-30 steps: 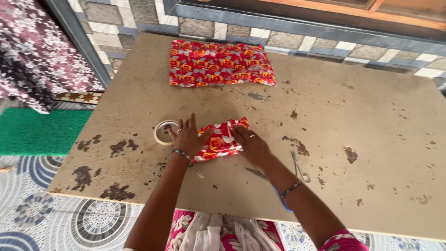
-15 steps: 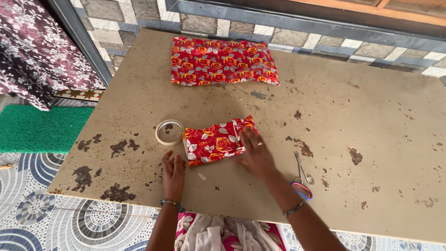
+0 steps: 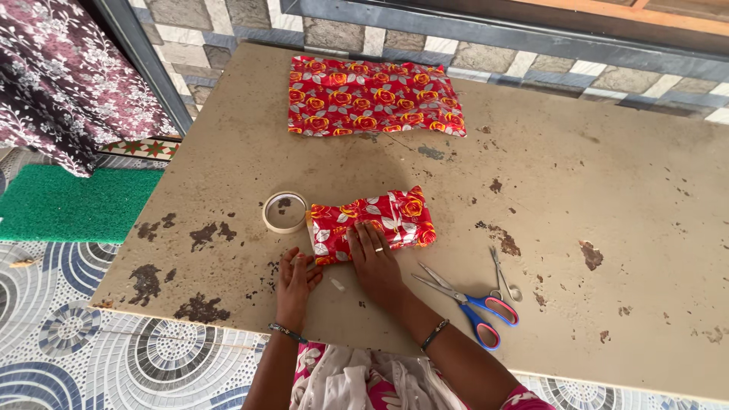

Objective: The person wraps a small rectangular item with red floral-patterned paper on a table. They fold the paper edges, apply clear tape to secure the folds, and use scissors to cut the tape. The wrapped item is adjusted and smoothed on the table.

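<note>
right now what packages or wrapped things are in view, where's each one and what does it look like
Wrapped package: middle of the table, under the right hand, beside the tape roll; oblong, red paper with orange roses.
Loose wrapping sheet: far edge of the table; flat rectangle, same red rose print.
No labels, signs or screens show.

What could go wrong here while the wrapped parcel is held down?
The right hand alone presses the wrapped parcel; the left hand rests on the table, so the folded paper may spring open. The tape roll lies beyond the left hand, an awkward reach. The scissors lie open by the right forearm and could snag it.
</note>
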